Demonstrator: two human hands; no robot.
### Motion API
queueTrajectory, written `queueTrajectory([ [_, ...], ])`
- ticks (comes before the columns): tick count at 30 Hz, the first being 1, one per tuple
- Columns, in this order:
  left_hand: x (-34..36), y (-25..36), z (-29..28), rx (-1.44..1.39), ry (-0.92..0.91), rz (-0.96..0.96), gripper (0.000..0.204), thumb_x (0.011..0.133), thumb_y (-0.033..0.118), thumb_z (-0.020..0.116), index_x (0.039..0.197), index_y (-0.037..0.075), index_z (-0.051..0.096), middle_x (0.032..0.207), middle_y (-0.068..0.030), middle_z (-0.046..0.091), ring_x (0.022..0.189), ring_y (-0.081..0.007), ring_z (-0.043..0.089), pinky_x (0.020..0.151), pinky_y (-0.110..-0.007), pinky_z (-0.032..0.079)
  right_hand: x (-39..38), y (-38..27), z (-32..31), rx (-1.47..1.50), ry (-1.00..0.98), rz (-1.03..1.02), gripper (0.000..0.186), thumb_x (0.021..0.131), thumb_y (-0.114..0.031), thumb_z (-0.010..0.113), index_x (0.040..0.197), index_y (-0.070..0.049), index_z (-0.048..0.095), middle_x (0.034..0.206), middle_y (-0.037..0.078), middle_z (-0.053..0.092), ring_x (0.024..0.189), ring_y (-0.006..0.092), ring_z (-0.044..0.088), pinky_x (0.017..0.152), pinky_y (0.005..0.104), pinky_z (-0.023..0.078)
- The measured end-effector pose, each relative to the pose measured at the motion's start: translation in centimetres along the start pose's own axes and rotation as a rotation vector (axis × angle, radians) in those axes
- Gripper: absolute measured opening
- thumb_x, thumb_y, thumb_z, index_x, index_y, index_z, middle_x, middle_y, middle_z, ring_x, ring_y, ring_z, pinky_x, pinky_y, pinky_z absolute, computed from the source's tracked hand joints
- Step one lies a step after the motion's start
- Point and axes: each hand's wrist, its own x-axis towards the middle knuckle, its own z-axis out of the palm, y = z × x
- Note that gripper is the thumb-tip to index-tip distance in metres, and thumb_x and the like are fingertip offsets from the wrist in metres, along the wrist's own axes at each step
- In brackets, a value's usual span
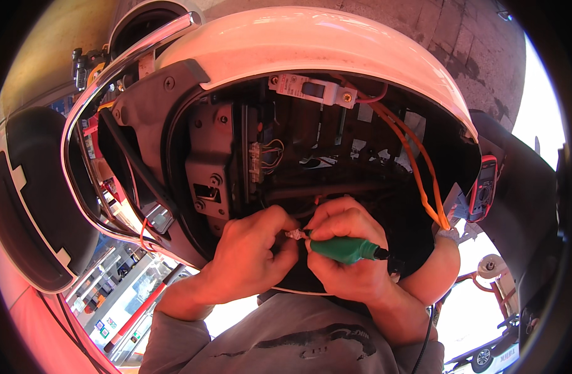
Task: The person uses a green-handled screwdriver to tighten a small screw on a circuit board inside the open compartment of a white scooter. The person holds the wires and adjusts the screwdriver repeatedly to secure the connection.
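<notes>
Both of my hands meet at the front edge of the open dark compartment of a scooter body [336, 43]. My left hand [255, 249] is closed, pinching a small whitish connector-like piece [294, 234] between thumb and forefinger. Wrapped round a green-handled tool [345, 249] with a black end is my right hand [351, 274]. The tool's tip points left, at or close to the small piece; whether they touch I cannot tell. What kind of tool it is does not show.
A breaker switch [314, 90] sits under the far rim. Orange cables [417, 162] run down the right side. Thin wires leave a connector block [256, 162] inside. A red-cased multimeter [484, 187] stands at right, and a black seat [39, 199] at left.
</notes>
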Motion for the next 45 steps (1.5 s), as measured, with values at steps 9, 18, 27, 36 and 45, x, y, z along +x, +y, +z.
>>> queueTrajectory([
  [9, -0.05, 0.1, -0.06, -0.006, -0.012, -0.02, 0.019, 0.08, -0.004, 0.073, 0.095, 0.001, 0.062, 0.079, -0.0135, 0.07, 0.053, -0.0267, 0.065, 0.048, -0.037, 0.049, -0.01, 0.15, -0.07, 0.02, -0.012, 0.004, 0.035, 0.07, 0.014, 0.076, 0.096, -0.004, 0.064, 0.094, 0.014, 0.068, 0.085, 0.0238, 0.07, 0.078, 0.0347, 0.058],
  [18, 0.04, -0.06, 0.07, 0.017, 0.018, 0.058, 0.02, 0.079, -0.007, 0.072, 0.096, 0.0, 0.065, 0.085, -0.0133, 0.071, 0.061, -0.03, 0.068, 0.051, -0.038, 0.051, -0.01, -0.02, -0.12, 0.031, -0.025, 0.019, 0.035, 0.069, 0.015, 0.076, 0.095, -0.004, 0.064, 0.093, 0.013, 0.068, 0.083, 0.0234, 0.07, 0.081, 0.0365, 0.059],
  [27, 0.05, -0.07, -0.04, 0.029, 0.004, 0.074, 0.021, 0.079, -0.008, 0.07, 0.098, -0.001, 0.065, 0.089, -0.0136, 0.072, 0.064, -0.0313, 0.07, 0.052, -0.038, 0.053, 0.03, 0.0, -0.12, 0.037, -0.014, 0.003, 0.034, 0.07, 0.015, 0.076, 0.096, -0.004, 0.063, 0.093, 0.014, 0.068, 0.082, 0.0222, 0.071, 0.074, 0.0328, 0.058],
  [36, -0.04, -0.09, -0.01, 0.011, -0.005, 0.026, 0.02, 0.079, -0.006, 0.071, 0.098, -0.001, 0.065, 0.088, -0.0139, 0.073, 0.064, -0.0315, 0.07, 0.053, -0.038, 0.054, -0.01, 0.07, -0.09, 0.037, -0.001, -0.007, 0.035, 0.07, 0.016, 0.076, 0.096, -0.003, 0.063, 0.094, 0.015, 0.067, 0.082, 0.0222, 0.071, 0.073, 0.0321, 0.058],
  [45, 0.04, -0.07, 0.07, -0.001, -0.001, 0.023, 0.019, 0.08, -0.005, 0.072, 0.097, 0.0, 0.064, 0.087, -0.0133, 0.073, 0.062, -0.0305, 0.07, 0.052, -0.038, 0.053, 0.03, 0.08, -0.05, 0.017, 0.003, -0.022, 0.034, 0.07, 0.015, 0.076, 0.096, -0.003, 0.063, 0.094, 0.015, 0.068, 0.081, 0.0226, 0.07, 0.072, 0.0325, 0.057],
])
